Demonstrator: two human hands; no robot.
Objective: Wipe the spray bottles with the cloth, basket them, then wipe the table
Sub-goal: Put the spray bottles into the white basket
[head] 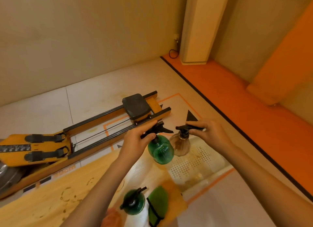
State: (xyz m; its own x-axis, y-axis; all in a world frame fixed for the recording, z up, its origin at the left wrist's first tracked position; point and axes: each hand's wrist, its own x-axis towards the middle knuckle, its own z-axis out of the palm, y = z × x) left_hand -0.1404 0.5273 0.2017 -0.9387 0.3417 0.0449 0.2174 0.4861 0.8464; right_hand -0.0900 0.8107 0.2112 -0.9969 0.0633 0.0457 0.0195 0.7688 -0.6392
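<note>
My left hand [135, 142] grips the black trigger head of a green spray bottle [160, 150], which hangs in the air. Beside it, my right hand [210, 133] pinches the black head of a clear amber spray bottle [181, 145]. Both bottles hang over the white perforated basket [193, 162] that sits at the far right end of the wooden table [50, 201]. A second green spray bottle [134, 204] stands on the table near me. The green cloth with a black edge [157, 206] lies just right of it.
A wooden rowing machine [84, 128] with a black seat lies on the tiled floor beyond the table. Orange padding [237, 111] borders the floor on the right, by a pillar [196, 32]. Ring stains mark the tabletop.
</note>
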